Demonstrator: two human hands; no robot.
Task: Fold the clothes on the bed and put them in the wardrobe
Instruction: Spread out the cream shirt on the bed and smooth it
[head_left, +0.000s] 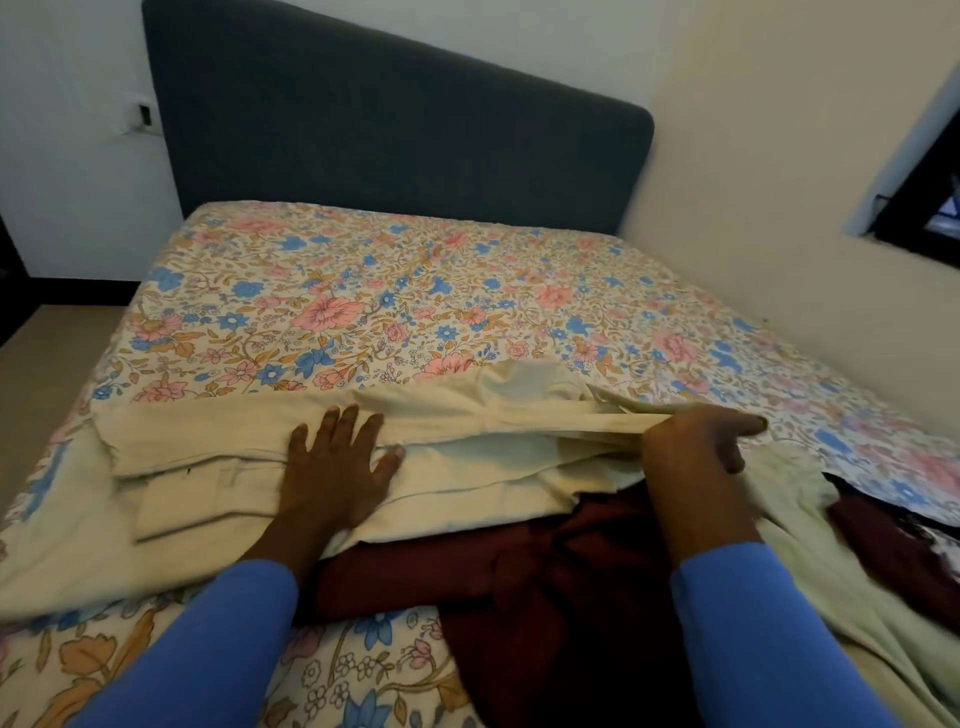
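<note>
A cream garment lies spread across the near part of the bed, partly folded over itself. My left hand rests flat on its middle with fingers spread. My right hand grips the garment's waistband end, pulled taut to the right, with the index finger pointing right. A dark maroon garment lies crumpled under and in front of the cream one. A pale green cloth lies at the right, under my right forearm.
The bed carries a floral sheet and a dark grey headboard. A wall runs along the bed's right side with a dark window. More maroon cloth lies at the far right. Floor shows at left.
</note>
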